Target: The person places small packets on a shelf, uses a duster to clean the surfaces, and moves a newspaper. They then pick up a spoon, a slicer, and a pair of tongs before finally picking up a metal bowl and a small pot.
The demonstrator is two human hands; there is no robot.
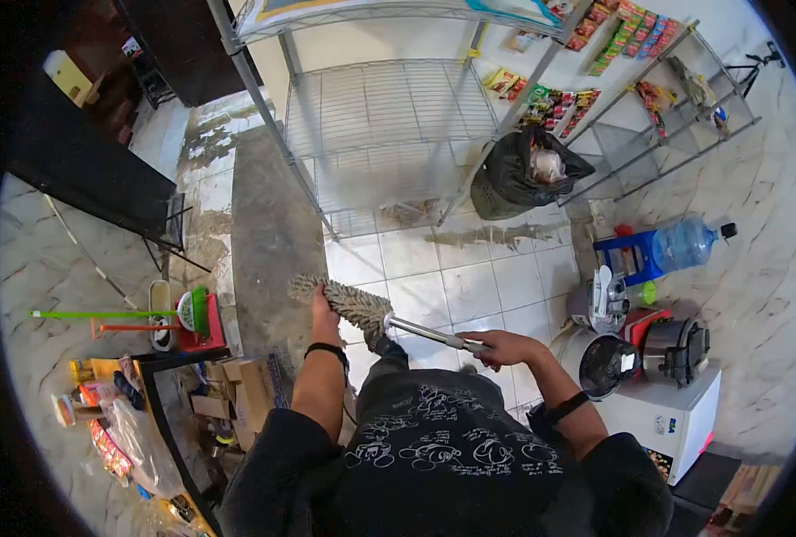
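A long duster (355,304) with a shaggy grey-beige head and a metal handle (425,331) lies across the front of my body. My right hand (498,347) is closed around the grip end of the handle. Up at the fluffy head, my left hand (324,313) grips the fibres near the far end, its fingers partly hidden by them. Beyond the duster stands a wire shelving rack (389,107), with its lowest shelf close to the tiled floor.
A black-bagged bin (505,183) stands right of the rack, near a grey metal rack (657,112). Farther right are a water bottle (684,246) on a blue stand and a rice cooker (671,349) on a white freezer (675,412). Brooms (102,315) and a cluttered table (152,394) are left.
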